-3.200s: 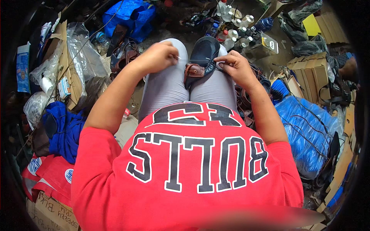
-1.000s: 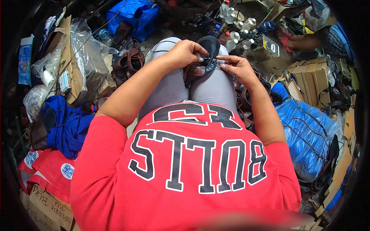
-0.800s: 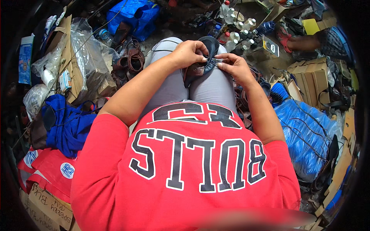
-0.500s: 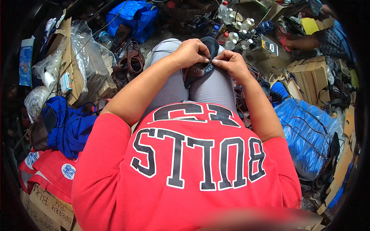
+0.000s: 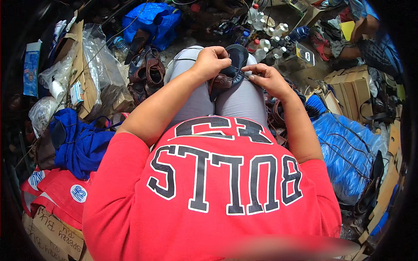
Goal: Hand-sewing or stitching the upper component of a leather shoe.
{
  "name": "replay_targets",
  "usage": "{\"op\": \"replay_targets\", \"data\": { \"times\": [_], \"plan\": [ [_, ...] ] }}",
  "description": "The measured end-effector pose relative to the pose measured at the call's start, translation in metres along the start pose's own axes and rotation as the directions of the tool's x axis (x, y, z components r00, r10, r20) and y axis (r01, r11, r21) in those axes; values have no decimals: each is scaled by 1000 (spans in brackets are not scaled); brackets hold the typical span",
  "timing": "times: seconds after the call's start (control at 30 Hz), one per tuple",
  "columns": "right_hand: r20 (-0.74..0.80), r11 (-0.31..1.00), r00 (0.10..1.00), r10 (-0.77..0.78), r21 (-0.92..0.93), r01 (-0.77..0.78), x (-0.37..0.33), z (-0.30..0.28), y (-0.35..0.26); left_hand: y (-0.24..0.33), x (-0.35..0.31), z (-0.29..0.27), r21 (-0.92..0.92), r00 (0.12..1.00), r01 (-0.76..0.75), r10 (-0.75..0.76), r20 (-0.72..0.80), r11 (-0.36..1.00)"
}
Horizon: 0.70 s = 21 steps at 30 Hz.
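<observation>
A dark brown and black lace-up shoe (image 5: 222, 81) lies across my grey-trousered thighs, its black inside and tongue facing up. My left hand (image 5: 212, 62) is at the shoe's left side, its thumb and fingers closed in a pinch. What the pinch holds is too small to make out. At the shoe's right edge is my right hand (image 5: 268, 79), thumb and forefinger slightly apart by the lacing, the other fingers curled. A thin dark strand crosses the shoe opening between the hands.
Brown shoes (image 5: 150, 71) are piled left of my knees, near a blue plastic bag (image 5: 152, 24). Several bottles (image 5: 267, 37) stand beyond my right knee. Flattened cartons (image 5: 350, 89) and a blue plastic-wrapped bundle (image 5: 344, 152) lie right. Another person's leg (image 5: 348, 52) shows at far right.
My hands have drawn apart from their meeting point over the shoe, the left going left and the right going right. The right thumb and forefinger have parted.
</observation>
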State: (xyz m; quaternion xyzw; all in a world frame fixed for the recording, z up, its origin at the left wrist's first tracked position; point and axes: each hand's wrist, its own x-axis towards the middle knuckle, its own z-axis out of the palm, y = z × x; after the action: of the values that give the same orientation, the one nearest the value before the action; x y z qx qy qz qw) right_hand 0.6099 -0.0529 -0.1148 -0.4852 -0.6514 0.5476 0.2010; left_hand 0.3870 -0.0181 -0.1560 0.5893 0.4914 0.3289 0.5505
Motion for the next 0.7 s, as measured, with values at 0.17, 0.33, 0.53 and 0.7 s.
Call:
{"op": "replay_targets", "data": {
  "times": [0.17,0.33,0.53,0.7],
  "plan": [
    [21,997,1000,-12,-75,14,-5,-1,2,-2,-11,-3,-209,990,-117,130,50,971],
    [24,999,1000,2,-43,-1,-8,1,-1,-1,-16,-8,-300,976,-174,204,72,938],
    [-63,996,998,18,87,-12,-6,8,7,7,-15,-8,-243,980,20,29,195,970],
    [-106,983,994,22,182,-3,0,12,20,5,-8,-2,-95,982,5,13,189,996]
  ]
}}
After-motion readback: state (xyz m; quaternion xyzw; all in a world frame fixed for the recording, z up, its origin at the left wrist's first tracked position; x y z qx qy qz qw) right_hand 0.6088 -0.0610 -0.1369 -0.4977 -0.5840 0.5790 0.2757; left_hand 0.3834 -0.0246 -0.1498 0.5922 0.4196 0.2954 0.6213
